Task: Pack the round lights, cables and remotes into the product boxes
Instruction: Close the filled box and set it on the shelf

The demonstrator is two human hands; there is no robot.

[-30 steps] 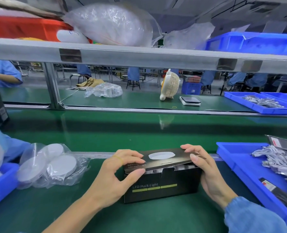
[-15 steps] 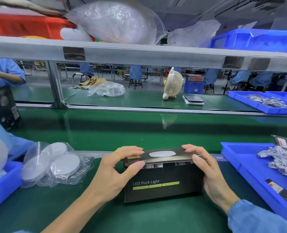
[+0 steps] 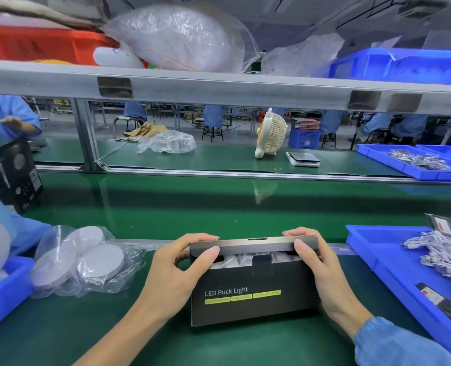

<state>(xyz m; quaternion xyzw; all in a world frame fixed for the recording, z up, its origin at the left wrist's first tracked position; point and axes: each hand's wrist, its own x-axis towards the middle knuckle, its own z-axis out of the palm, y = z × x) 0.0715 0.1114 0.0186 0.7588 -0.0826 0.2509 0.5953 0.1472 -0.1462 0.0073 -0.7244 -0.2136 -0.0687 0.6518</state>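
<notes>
Left hand [image 3: 178,270] and right hand [image 3: 322,270] are each gripping an end of the black "LED Puck Light" box [image 3: 253,294], fingers curled over the lid flap [image 3: 253,245], thumbs on its front edge. The box is standing on the green bench [image 3: 166,336] between the bagged round lights [image 3: 87,257] and the blue tray of cables [image 3: 393,262]. The flap is sitting not fully shut, white contents showing underneath. Likely closing step: press both ends down evenly, guide the tuck tab inside the front wall, keep the contents from snagging.
</notes>
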